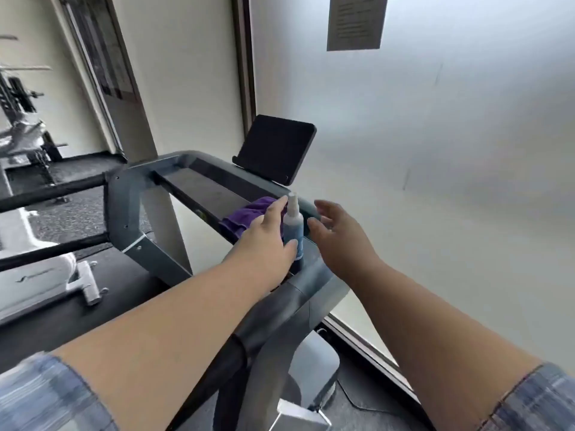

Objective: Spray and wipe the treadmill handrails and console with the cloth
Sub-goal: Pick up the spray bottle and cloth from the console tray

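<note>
A small spray bottle (pixel 295 223) with a white top and blue body stands upright in a recess of the treadmill console (pixel 199 185). My left hand (pixel 264 241) holds it, thumb across its front and fingers behind its left side. My right hand (pixel 337 234) hovers open just right of the bottle, fingers spread, touching nothing. A purple cloth (pixel 245 214) lies bunched on the console ledge, partly hidden behind my left hand. The grey handrail (pixel 298 306) runs from the console down toward me under my left forearm. A dark tablet screen (pixel 275 147) stands at the console's far end.
A frosted glass wall (pixel 435 181) rises close on the right. The black treadmill belt (pixel 93 309) lies lower left, with black side rails (pixel 53 191) and white gym equipment (pixel 37 275) beyond. A paper notice (pixel 356 21) is stuck on the glass.
</note>
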Demonstrator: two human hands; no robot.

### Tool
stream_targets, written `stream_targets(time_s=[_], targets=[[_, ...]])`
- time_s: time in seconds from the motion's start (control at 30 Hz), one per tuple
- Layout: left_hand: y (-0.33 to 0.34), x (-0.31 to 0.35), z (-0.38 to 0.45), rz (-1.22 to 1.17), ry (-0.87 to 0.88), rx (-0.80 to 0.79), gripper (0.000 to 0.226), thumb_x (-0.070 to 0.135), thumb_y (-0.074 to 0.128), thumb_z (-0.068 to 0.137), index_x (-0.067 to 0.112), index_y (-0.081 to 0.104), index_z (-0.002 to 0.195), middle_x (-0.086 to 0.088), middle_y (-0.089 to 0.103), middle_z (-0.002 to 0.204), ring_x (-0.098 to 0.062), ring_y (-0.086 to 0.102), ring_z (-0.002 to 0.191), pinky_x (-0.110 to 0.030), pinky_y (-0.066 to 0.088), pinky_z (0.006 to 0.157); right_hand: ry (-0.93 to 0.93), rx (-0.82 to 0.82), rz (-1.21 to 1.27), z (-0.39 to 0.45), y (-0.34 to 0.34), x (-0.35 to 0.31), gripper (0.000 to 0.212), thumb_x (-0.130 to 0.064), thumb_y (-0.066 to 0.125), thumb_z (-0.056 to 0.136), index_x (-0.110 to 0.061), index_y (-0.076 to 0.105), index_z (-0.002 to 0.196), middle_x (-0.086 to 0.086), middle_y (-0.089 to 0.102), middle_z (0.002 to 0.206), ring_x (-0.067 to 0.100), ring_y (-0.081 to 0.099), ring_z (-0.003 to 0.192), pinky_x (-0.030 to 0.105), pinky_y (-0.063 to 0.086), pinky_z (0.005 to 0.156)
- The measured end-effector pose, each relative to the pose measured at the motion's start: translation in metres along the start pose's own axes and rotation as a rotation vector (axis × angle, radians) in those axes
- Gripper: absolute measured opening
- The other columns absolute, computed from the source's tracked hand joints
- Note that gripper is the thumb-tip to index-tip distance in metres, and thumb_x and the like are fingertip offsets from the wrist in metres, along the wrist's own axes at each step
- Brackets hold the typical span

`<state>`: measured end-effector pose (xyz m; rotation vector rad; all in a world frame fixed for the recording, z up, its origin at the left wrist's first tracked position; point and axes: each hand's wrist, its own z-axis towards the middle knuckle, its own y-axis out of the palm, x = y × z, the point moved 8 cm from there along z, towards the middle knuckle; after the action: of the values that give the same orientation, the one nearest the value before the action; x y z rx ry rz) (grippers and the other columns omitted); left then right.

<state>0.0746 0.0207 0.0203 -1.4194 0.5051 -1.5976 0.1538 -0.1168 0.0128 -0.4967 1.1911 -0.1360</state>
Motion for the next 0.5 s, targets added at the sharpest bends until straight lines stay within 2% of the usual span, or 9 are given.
stream_targets(time_s=[0.1,0.17,0.23,0.3,0.4,0.5], targets=[[0.013,-0.003,0.022,0.004,-0.066,0.014,0.084,0.040,0.061,0.096,0.054,-0.002,0.149,-0.005,0.042,0.149,-0.024,0.055,0.120,-0.044,0.049,0.097,0.023,-0.106,0.001,0.023,0.015,0.010,0.047,-0.039,0.055,0.098,-0.031,0.046,0.143,-0.013,0.057,0.134,0.006,0.054,0.123,0.016,0.042,0.085],[0.017,-0.006,0.031,-0.019,-0.102,0.020,0.085,0.038,0.062,0.095,0.056,-0.002,0.148,-0.005,0.045,0.147,-0.023,0.059,0.117,-0.046,0.051,0.096,0.021,-0.206,0.042,0.028,0.031,0.013,0.041,-0.045,0.054,0.097,-0.038,0.050,0.137,-0.017,0.061,0.129,0.004,0.061,0.113,0.023,0.051,0.084],[0.022,-0.009,0.035,-0.040,-0.082,0.018,0.083,0.033,0.061,0.096,0.057,0.000,0.147,0.000,0.050,0.144,-0.019,0.062,0.111,-0.046,0.053,0.093,0.004,-0.271,0.050,0.031,0.043,0.016,0.023,-0.047,0.054,0.095,-0.047,0.055,0.117,-0.018,0.071,0.109,0.001,0.067,0.093,0.031,0.057,0.081],[0.024,-0.010,0.036,-0.046,-0.049,0.029,0.081,0.027,0.059,0.097,0.056,0.004,0.147,0.006,0.055,0.138,-0.016,0.065,0.104,-0.044,0.055,0.089,0.002,-0.294,0.099,0.035,0.046,0.019,0.024,-0.044,0.056,0.092,-0.047,0.055,0.116,-0.018,0.071,0.099,0.000,0.068,0.086,0.031,0.058,0.077],[0.026,-0.013,0.036,-0.036,-0.048,0.059,0.082,0.024,0.061,0.094,0.058,0.006,0.144,0.005,0.055,0.138,-0.017,0.065,0.103,-0.041,0.054,0.086,-0.008,-0.314,0.070,0.038,0.048,0.019,0.029,-0.041,0.059,0.091,-0.045,0.054,0.120,-0.021,0.068,0.096,-0.005,0.065,0.081,0.016,0.051,0.062],[0.025,-0.018,0.037,-0.023,-0.067,0.079,0.090,0.024,0.067,0.088,0.058,0.003,0.141,0.005,0.054,0.140,-0.021,0.066,0.104,-0.045,0.055,0.087,-0.029,-0.317,0.082,0.039,0.050,0.011,0.015,-0.039,0.061,0.088,-0.049,0.057,0.100,-0.023,0.067,0.084,-0.005,0.064,0.072,0.011,0.044,0.047]])
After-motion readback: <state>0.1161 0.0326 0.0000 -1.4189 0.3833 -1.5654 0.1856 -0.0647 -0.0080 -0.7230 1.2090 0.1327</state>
